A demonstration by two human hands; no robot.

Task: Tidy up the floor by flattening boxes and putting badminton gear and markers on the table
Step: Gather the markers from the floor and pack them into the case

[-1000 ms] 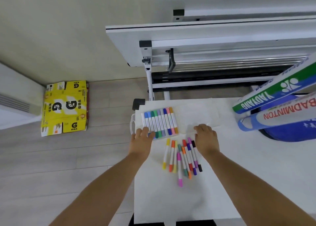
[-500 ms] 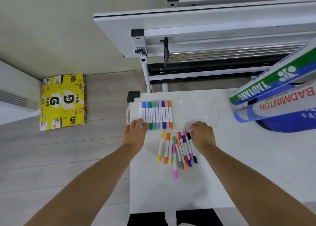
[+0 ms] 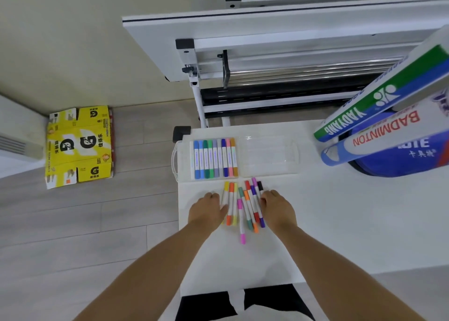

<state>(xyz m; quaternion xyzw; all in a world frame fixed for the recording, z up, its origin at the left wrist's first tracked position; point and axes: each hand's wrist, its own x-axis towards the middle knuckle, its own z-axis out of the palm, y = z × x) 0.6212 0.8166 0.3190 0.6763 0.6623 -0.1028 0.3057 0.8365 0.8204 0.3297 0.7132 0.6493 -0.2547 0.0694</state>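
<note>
Head view: white table [image 3: 340, 223] fills the 3 to 6 o'clock area; loose markers [image 3: 243, 206] lie in a rough fan near centre. Left hand [image 3: 209, 211] is palm down at the pile's 9 o'clock side, fingers relaxed, thumb against the yellow marker, gripping nothing; right hand [image 3: 278, 209] is palm down at its 3 o'clock side, fingers loosely bent, touching the outer markers. Clear case [image 3: 267, 155] sits at the pile's 12 o'clock, a marker row [image 3: 213, 159] in its left half; shuttlecock tubes [image 3: 379, 97] lean at 2 o'clock over a blue bag [image 3: 401, 160]; flattened yellow box [image 3: 80, 146] on the floor [image 3: 97, 223] at 9 o'clock.
</note>
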